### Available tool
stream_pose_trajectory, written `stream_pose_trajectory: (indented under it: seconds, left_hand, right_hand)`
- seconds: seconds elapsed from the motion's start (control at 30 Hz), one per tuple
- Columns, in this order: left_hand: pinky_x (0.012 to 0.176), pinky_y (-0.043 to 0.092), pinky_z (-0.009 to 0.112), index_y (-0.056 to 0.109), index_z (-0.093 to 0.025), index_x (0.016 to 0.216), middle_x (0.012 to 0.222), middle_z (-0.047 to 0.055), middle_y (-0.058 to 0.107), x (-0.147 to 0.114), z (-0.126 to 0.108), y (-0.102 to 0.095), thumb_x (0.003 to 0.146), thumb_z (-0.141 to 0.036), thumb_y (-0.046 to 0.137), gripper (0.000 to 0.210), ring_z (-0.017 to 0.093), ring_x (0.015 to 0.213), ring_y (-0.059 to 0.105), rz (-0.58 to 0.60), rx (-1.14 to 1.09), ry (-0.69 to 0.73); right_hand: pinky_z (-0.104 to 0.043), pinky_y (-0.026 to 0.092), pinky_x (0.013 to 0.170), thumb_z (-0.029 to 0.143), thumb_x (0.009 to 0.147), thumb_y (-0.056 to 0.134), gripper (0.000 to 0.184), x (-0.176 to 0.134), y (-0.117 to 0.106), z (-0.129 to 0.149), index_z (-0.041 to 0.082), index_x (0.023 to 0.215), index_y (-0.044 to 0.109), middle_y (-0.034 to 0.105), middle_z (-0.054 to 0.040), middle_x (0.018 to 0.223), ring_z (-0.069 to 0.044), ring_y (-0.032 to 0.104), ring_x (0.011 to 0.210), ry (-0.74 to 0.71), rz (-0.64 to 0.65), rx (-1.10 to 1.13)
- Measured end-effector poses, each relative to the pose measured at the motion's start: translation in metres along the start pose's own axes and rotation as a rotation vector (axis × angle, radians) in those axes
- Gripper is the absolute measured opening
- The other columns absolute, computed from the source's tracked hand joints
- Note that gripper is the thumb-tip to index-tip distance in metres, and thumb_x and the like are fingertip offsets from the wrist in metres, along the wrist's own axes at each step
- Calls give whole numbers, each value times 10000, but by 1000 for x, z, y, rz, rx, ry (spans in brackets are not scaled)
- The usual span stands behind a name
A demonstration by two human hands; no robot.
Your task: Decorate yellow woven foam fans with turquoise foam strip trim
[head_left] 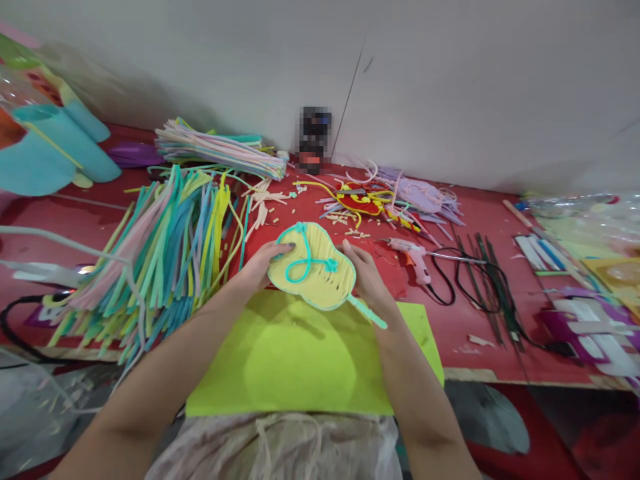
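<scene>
Between my hands is a pale yellow fan-shaped craft piece (327, 287) with wavy edges, a turquoise border and a turquoise fuzzy handle slanting down to the right. A curled turquoise pipe cleaner (300, 279) loops across its face. My left hand (261, 262) pinches the left edge, thumb on the front and the other fingers mostly hidden behind. At the right edge, my right hand (364, 268) closes on the piece, its far fingers out of sight. Below it lies a bright yellow-green sheet (300, 360), partly over my lap.
Bundled pipe cleaners (170, 240) cover the red table's (470, 327) left side, with another bundle (220, 150) behind. Cut bits, red and yellow pieces (363, 200) and lilac pieces (423, 193) lie ahead. A pink glue gun (416, 257) with a black cord rests right, near dark sticks (495, 287).
</scene>
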State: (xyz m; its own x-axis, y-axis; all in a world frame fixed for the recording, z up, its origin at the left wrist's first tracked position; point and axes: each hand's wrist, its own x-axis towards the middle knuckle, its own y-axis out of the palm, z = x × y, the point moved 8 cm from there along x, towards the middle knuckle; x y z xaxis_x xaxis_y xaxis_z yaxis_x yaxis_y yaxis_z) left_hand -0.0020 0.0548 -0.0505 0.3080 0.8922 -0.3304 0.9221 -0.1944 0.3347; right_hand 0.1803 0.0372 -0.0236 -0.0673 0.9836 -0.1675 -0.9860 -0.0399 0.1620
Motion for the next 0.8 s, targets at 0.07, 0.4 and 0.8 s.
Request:
stream_pose_trajectory:
  seconds: [0.07, 0.4, 0.8]
  left_hand:
    - [629, 567, 368, 683, -139, 910, 815, 100, 721, 0, 5, 2, 665, -368, 690, 336, 257, 689, 684, 14, 72, -38]
    - [783, 531, 294, 648, -149, 1032, 983, 81, 707, 3, -14, 8, 684, -357, 721, 412, 199, 851, 670, 5, -75, 134]
    - [826, 509, 360, 668, -137, 988, 938, 80, 705, 5, -13, 8, 645, -402, 749, 441, 215, 851, 649, 8, 109, 251]
  right_hand:
    - [-289, 488, 613, 585, 699, 626, 424, -4, 7, -2, 182, 811, 691, 679, -8, 705, -168, 616, 630, 22, 50, -51]
    - [-256, 458, 650, 487, 746, 634, 316, -2, 8, 14, 220, 915, 620, 630, 12, 780, -148, 572, 724, -190, 10, -206]
    - [-232, 367, 572, 516, 819, 525, 338, -3, -9, 29, 209, 677, 538, 479, 29, 619, -115, 451, 606, -305, -124, -261]
